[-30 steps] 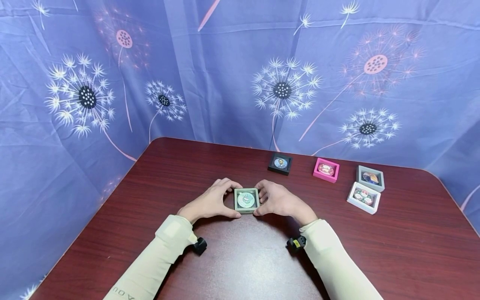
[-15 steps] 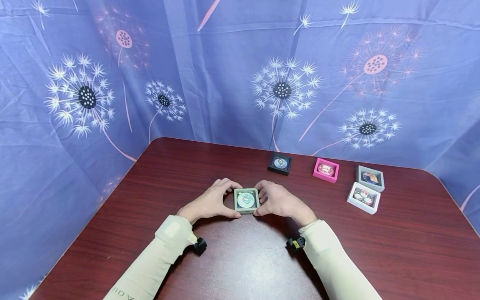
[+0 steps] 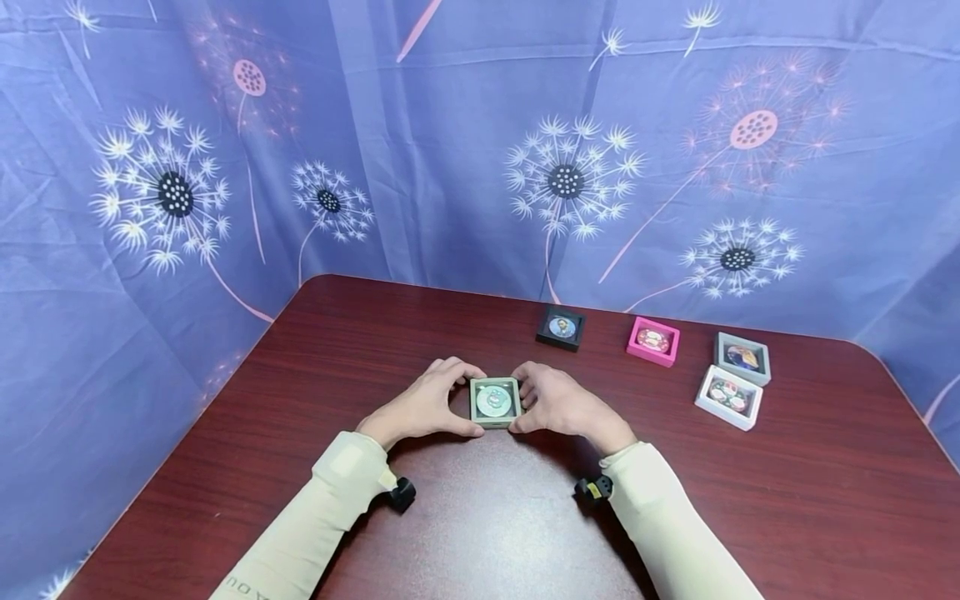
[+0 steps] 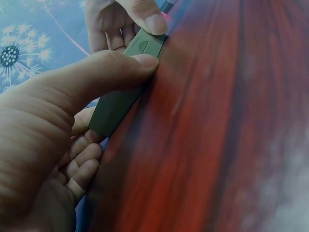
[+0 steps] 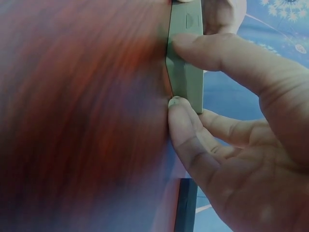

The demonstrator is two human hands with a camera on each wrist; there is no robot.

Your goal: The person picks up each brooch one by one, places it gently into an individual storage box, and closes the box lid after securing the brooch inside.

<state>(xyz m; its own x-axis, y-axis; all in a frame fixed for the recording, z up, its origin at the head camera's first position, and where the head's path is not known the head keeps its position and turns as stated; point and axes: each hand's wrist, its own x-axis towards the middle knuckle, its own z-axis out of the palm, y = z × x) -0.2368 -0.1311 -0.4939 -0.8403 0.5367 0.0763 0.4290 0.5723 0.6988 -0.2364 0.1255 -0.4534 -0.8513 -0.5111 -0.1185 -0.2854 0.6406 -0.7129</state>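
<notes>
A square sage-green coin display case [image 3: 496, 424] lies on the table in front of the person, with a pale green round coin [image 3: 493, 402] showing through its window. My left hand [image 3: 429, 404] grips the case's left side, thumb at the near corner and fingers at the far one. From the other side my right hand [image 3: 566, 404] holds it the same way. In the left wrist view, the left thumb presses the near edge of the case [image 4: 113, 113], beside a small notch. The right wrist view shows the right thumb on that edge of the case [image 5: 194, 92].
Along the back of the dark red wooden table [image 3: 300, 375] stand similar cases: black [image 3: 551, 339], pink [image 3: 651, 357], grey [image 3: 761, 367] and white [image 3: 723, 412]. The white one touches the grey one. A blue dandelion-print curtain [image 3: 450, 167] hangs behind the table.
</notes>
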